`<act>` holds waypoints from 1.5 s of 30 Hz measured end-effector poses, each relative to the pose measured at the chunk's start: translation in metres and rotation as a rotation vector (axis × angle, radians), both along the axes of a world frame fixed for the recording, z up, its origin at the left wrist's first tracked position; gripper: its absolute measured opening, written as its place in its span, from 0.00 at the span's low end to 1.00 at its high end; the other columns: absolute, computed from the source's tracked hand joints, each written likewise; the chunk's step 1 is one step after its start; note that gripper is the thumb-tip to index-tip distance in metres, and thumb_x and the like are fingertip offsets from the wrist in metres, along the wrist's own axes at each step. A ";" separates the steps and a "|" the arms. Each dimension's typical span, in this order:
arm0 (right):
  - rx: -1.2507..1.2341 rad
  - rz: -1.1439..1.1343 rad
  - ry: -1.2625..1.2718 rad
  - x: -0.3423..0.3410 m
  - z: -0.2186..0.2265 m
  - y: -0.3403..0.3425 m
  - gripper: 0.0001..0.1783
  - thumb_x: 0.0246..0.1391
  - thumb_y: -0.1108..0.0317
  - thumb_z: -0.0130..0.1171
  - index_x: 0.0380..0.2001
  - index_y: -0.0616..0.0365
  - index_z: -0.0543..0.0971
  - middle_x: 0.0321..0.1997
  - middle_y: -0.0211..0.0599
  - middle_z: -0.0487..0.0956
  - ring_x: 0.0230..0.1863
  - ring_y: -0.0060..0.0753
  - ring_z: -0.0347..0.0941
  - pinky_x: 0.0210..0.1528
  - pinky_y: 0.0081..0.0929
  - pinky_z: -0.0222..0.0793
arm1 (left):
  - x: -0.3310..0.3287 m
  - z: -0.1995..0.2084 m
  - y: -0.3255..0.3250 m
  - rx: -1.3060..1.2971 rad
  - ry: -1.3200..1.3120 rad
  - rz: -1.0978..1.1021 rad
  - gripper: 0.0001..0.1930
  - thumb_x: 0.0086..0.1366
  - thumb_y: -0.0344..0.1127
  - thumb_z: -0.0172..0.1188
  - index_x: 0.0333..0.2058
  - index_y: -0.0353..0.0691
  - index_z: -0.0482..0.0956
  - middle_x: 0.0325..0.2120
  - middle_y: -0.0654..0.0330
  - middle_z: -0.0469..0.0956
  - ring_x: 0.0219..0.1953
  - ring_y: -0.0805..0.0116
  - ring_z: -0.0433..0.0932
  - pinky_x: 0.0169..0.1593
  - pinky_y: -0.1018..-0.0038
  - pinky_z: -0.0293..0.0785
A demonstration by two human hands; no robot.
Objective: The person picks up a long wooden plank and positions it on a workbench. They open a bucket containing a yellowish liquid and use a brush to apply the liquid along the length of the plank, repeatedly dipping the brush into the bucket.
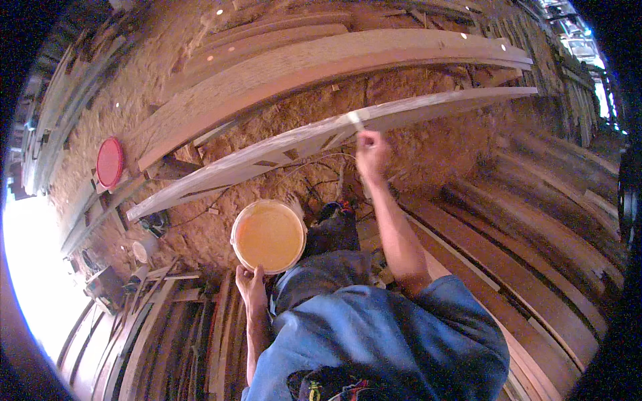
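Note:
My left hand [252, 287] is closed on the near rim of a round white bucket [235, 246], which holds a yellow-orange liquid. The bucket is beside my left leg. In my right hand [372, 159] is a brush [355, 120], its pale tip at the upper edge of a long, narrow wooden plank [200, 177]. The right hand is slightly smeared by motion, but its fingers are curled round the handle. Whitish patches mark the plank, which stretches across in front of me.
Beyond lies a wider wooden board [267, 83] on blocks. A red round lid [110, 163] rests at the left. Stacked timber [521, 294] fills the right side, and more planks [154, 327] lie at lower left. The ground [428, 150] is brown dirt.

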State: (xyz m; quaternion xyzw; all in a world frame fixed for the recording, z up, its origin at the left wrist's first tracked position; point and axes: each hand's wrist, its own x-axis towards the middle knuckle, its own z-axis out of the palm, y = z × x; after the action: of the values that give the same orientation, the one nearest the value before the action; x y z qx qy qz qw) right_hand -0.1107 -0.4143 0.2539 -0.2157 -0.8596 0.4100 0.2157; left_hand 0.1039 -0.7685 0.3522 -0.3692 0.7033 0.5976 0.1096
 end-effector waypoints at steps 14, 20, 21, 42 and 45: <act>0.129 0.466 -0.053 0.015 -0.003 -0.123 0.05 0.56 0.69 0.63 0.33 0.56 0.78 0.32 0.43 0.80 0.34 0.50 0.78 0.36 0.41 0.74 | 0.003 -0.003 -0.016 0.011 -0.029 0.051 0.07 0.63 0.24 0.60 0.36 0.36 0.69 0.32 0.58 0.78 0.33 0.72 0.75 0.38 0.73 0.73; -0.139 0.325 0.093 0.010 0.002 -0.111 0.11 0.59 0.61 0.64 0.33 0.58 0.81 0.33 0.43 0.83 0.36 0.44 0.80 0.41 0.37 0.74 | 0.012 -0.011 -0.026 0.101 -0.004 0.156 0.08 0.63 0.24 0.60 0.37 0.35 0.69 0.33 0.57 0.78 0.33 0.72 0.76 0.39 0.73 0.75; -0.032 0.205 -0.117 0.008 0.003 -0.091 0.12 0.58 0.60 0.65 0.34 0.58 0.81 0.33 0.42 0.83 0.35 0.42 0.80 0.41 0.37 0.74 | 0.015 -0.011 -0.028 0.086 0.001 0.154 0.08 0.63 0.24 0.60 0.37 0.35 0.69 0.33 0.56 0.78 0.33 0.71 0.76 0.38 0.73 0.75; -0.031 0.538 -0.068 0.000 -0.011 -0.209 0.05 0.57 0.69 0.63 0.33 0.57 0.78 0.27 0.44 0.80 0.28 0.48 0.78 0.32 0.41 0.73 | 0.045 -0.044 -0.033 0.056 -0.073 0.286 0.08 0.64 0.26 0.60 0.37 0.36 0.69 0.31 0.57 0.79 0.30 0.72 0.78 0.33 0.75 0.75; 0.015 0.390 -0.035 -0.007 -0.012 -0.217 0.04 0.56 0.70 0.63 0.32 0.55 0.77 0.28 0.44 0.80 0.29 0.50 0.78 0.32 0.41 0.73 | 0.047 -0.047 -0.031 0.027 -0.118 0.287 0.08 0.65 0.26 0.60 0.38 0.36 0.69 0.32 0.56 0.79 0.30 0.71 0.78 0.32 0.74 0.76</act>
State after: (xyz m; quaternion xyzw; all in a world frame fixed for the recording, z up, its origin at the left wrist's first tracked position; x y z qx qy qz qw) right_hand -0.1180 -0.6309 0.2423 -0.0503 -0.8918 0.4337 0.1189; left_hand 0.1509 -0.7999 0.3057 -0.4988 0.6276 0.5938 0.0691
